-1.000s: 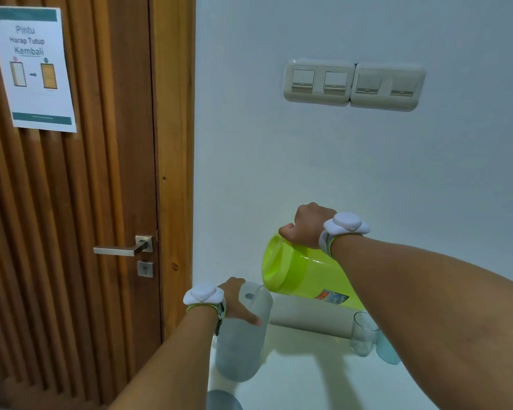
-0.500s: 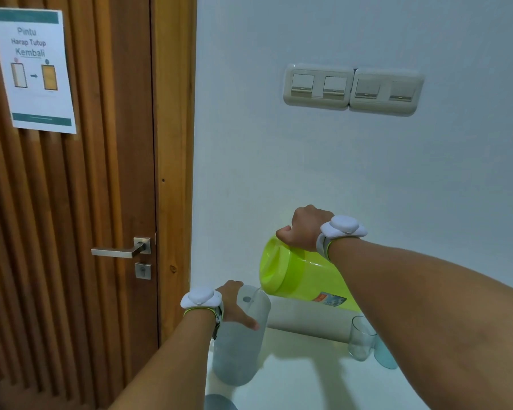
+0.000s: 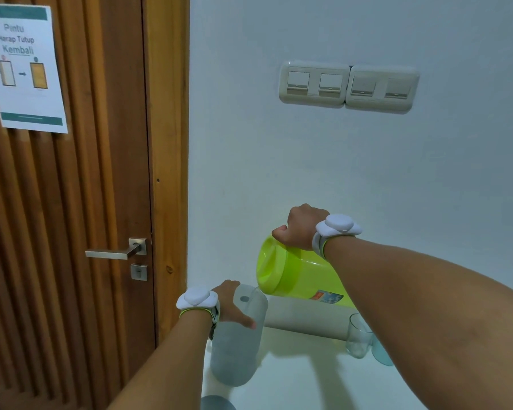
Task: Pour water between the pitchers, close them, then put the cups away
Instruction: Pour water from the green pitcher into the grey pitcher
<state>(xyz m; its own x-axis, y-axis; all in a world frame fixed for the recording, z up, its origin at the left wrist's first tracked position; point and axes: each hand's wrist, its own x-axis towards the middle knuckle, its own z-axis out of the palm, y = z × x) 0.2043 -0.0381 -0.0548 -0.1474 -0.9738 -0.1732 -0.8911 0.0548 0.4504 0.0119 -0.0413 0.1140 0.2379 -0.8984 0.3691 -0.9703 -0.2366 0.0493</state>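
tipping green pitcher (image 3: 293, 273) — right hand (image 3: 298, 227) — over clear pitcher (image 3: 237, 347), stream maybe visible

A white worktop (image 3: 302, 380) carries a frosted pitcher (image 3: 234, 356) near the left edge, and two cups at the right: one clear (image 3: 357, 338), one bluish (image 3: 381, 355).

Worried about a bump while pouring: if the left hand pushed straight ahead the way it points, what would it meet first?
The left hand already grips the frosted pitcher; beyond that, probably the white wall, though depth is unclear.
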